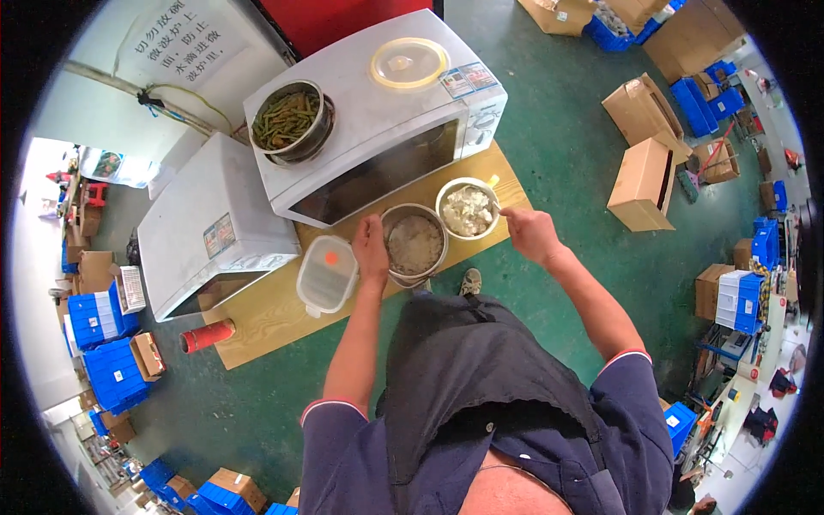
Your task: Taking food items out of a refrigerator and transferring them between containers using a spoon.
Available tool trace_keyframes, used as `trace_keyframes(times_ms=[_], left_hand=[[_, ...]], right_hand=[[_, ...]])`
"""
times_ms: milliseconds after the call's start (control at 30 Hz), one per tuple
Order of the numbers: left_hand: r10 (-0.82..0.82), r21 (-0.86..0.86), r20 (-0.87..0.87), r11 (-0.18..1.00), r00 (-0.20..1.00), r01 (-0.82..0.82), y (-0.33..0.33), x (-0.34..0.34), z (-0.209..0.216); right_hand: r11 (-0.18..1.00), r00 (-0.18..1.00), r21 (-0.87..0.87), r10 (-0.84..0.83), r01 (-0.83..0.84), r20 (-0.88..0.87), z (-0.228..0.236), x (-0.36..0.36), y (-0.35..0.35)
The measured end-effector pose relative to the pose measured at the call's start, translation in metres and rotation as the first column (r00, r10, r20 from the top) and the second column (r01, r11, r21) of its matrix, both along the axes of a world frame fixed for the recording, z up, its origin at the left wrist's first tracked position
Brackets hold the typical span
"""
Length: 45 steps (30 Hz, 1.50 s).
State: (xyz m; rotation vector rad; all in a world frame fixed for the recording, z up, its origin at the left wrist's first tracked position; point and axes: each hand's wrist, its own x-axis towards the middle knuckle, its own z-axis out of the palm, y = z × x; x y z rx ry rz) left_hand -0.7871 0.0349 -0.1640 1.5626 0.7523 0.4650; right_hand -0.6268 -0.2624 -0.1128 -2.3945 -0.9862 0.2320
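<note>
My left hand [371, 249] is closed on the left rim of a round metal pot [442, 262] with whitish, cloudy contents, at the front edge of the wooden table. Just right of the pot stands a white bowl [443, 225] with white rice [466, 212] in it. A spoon [498, 209] reaches over the bowl's right rim; its handle is in my closed right hand [530, 233], and much of it is hidden by rice and fingers. Left of my left hand, a clear plastic container lid or box [326, 281] with an orange-red spot lies on the table.
Behind the bowls a white microwave [360, 94] carries a metal bowl of green beans [286, 120] and a round clear lid [408, 63]. A second microwave [215, 227] stands left. A red cylinder [208, 336] lies at the wooden table's [257, 343] left end. Cardboard boxes [642, 184] sit on the green floor.
</note>
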Motion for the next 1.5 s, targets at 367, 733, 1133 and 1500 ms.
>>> trace_keyframes(times_ms=[367,733,1133,1500], left_hand=[[0.036,0.062,-0.047,0.998,0.998,-0.033,0.002,-0.002,-0.004],[0.038,0.025,0.001,0.999,0.999,-0.038,0.002,0.001,-0.009],[0.085,0.045,-0.039,0.996,0.996,-0.083,0.0,0.0,-0.008],[0.071,0.003,-0.017,0.997,0.997,-0.071,0.002,-0.001,-0.012]], right_hand=[[0.996,0.983,-0.001,-0.086,0.087,0.165,0.002,-0.006,0.001],[0.987,0.937,0.163,0.063,-0.007,-0.344,0.064,-0.049,0.055],[0.497,0.541,-0.622,0.83,-0.605,0.137,0.031,-0.052,0.168],[0.51,0.667,-0.612,0.744,-0.604,-0.039,0.024,-0.055,0.194]])
